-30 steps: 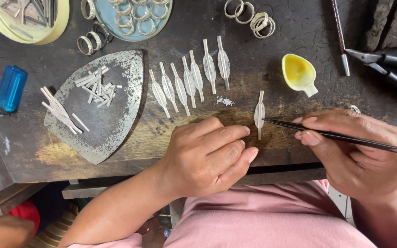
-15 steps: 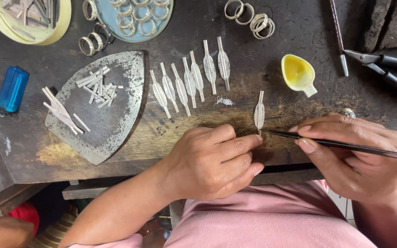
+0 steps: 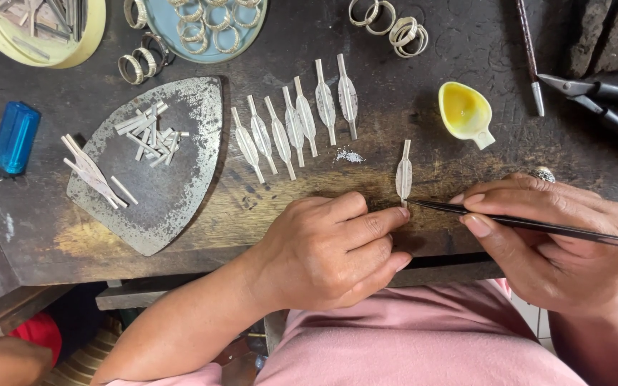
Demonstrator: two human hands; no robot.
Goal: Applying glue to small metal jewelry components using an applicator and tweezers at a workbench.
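Head view: right hand [image 3: 552,236] pinches tweezers [image 3: 523,223], tips at the lower stem of the silver leaf piece [image 3: 403,174] on the bench [image 3: 395,57]. Left hand [image 3: 330,246] curled, empty, forefinger beside it. Step judged: fine positioning; next needs steady tips.

Even, soft daylight, bright enough overall; no hard glare, only a dull sheen on the metal plate [image 3: 159,164] at 9 o'clock and on the rings [image 3: 388,28] at 12. Short soft shadows fall toward 6 o'clock under the left hand [image 3: 323,246] and right hand [image 3: 552,239], with darker murk below the bench edge [image 3: 180,266]. Focus is sharp across the centre, slight wide-angle stretch and softness at the corners.
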